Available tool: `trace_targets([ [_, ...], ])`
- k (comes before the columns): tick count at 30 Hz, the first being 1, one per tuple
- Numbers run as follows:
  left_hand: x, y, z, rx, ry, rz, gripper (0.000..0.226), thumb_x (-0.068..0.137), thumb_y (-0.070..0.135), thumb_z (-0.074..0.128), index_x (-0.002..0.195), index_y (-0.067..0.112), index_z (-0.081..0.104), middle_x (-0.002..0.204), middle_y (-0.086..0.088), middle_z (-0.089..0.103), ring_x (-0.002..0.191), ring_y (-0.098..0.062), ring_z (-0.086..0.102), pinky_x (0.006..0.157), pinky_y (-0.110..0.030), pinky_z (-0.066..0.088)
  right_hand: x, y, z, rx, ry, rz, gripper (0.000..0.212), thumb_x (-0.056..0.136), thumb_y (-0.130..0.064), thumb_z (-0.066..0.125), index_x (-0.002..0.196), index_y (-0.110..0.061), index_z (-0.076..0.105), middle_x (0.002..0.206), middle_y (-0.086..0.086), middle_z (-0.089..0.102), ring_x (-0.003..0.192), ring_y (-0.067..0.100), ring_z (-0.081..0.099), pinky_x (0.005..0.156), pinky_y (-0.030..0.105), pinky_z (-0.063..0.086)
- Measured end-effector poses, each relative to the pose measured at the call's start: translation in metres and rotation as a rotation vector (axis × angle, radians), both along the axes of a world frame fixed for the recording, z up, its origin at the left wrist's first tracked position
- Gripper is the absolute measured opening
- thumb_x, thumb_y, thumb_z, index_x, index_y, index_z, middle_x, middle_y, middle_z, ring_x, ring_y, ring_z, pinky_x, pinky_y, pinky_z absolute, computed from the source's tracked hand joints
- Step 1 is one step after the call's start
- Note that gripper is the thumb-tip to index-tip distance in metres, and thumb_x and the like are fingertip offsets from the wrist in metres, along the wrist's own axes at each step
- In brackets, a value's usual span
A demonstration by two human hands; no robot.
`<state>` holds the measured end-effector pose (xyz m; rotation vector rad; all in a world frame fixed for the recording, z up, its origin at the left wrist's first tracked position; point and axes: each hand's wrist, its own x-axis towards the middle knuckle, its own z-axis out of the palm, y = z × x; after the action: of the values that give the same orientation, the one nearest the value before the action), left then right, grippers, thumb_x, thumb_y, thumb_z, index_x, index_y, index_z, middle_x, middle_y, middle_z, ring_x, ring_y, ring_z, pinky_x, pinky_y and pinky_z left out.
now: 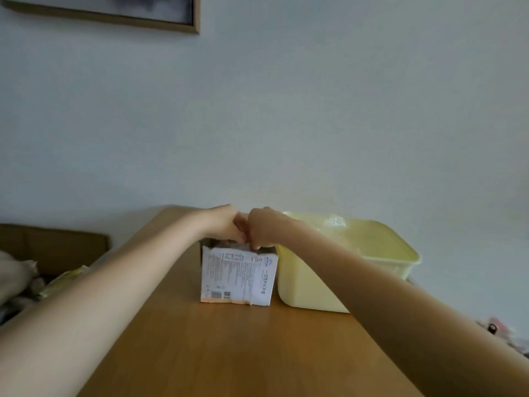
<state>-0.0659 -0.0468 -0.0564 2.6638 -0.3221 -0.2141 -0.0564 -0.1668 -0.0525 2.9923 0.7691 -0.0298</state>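
A white printed cardboard box [239, 277] of disposable gloves stands on the wooden table [217, 348], its top torn open. Both my hands meet over that opening. My left hand [221, 224] has its fingers curled down at the box's top edge. My right hand [262, 229] is curled beside it, thumb and fingers at the torn rim. What the fingers hold inside the opening is hidden.
A pale yellow plastic tub [380, 250] with clear plastic in it stands right of the box, touching or nearly touching it. A brown cardboard box [54, 247] and clutter lie left of the table. A framed picture [114, 10] hangs on the wall.
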Motion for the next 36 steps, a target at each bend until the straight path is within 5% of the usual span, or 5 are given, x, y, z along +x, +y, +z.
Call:
trace_targets([
  [9, 0.005, -0.006, -0.017, -0.073, -0.043, -0.028, 0.011, 0.086, 0.02, 0.064, 0.096, 0.023, 0.064, 0.088, 0.011, 0.063, 0.081, -0.003, 0.058, 0.069, -0.013, 0.044, 0.008, -0.027, 0.011, 0.571, 0.193, -0.067, 0.007, 0.082, -0.009, 0.061, 0.077, -0.005, 0.062, 0.055, 0.003, 0.048, 0.045, 0.012, 0.04, 0.043, 0.017, 0.033],
  [16, 0.004, 0.006, -0.006, -0.28, -0.052, 0.039, 0.014, 0.082, 0.004, 0.067, 0.083, 0.018, 0.068, 0.087, -0.003, 0.069, 0.071, -0.013, 0.064, 0.067, -0.021, 0.053, 0.009, -0.02, 0.004, 0.209, 0.153, 0.005, 0.023, 0.082, -0.019, 0.064, 0.091, 0.001, 0.068, 0.066, 0.005, 0.046, 0.067, 0.019, 0.041, 0.055, 0.024, 0.03],
  [21, 0.0, 0.008, -0.009, -0.4, -0.041, 0.072, 0.012, 0.08, 0.009, 0.071, 0.087, 0.017, 0.065, 0.095, -0.002, 0.065, 0.082, -0.015, 0.063, 0.066, -0.021, 0.054, 0.016, -0.019, -0.008, 0.401, 0.113, -0.038, 0.011, 0.076, -0.011, 0.068, 0.081, -0.002, 0.072, 0.07, 0.007, 0.055, 0.062, 0.016, 0.045, 0.054, 0.024, 0.034],
  [29, 0.006, -0.007, -0.027, 0.03, -0.085, -0.019, 0.019, 0.089, 0.02, 0.056, 0.071, 0.018, 0.053, 0.066, 0.004, 0.052, 0.06, -0.008, 0.047, 0.058, -0.016, 0.035, 0.013, -0.029, 0.003, 0.591, 0.224, -0.035, 0.034, 0.072, -0.016, 0.079, 0.056, -0.017, 0.048, 0.064, -0.004, 0.049, 0.059, 0.008, 0.042, 0.053, 0.018, 0.031],
  [36, 0.012, -0.004, -0.025, 0.071, -0.133, 0.013, 0.021, 0.09, 0.025, 0.059, 0.07, 0.022, 0.052, 0.065, 0.004, 0.052, 0.058, -0.009, 0.046, 0.056, -0.017, 0.034, 0.017, -0.055, 0.016, 1.086, 0.31, -0.002, 0.03, 0.083, 0.005, 0.064, 0.065, -0.009, 0.044, 0.093, 0.025, 0.066, 0.071, 0.023, 0.063, 0.076, 0.032, 0.055],
])
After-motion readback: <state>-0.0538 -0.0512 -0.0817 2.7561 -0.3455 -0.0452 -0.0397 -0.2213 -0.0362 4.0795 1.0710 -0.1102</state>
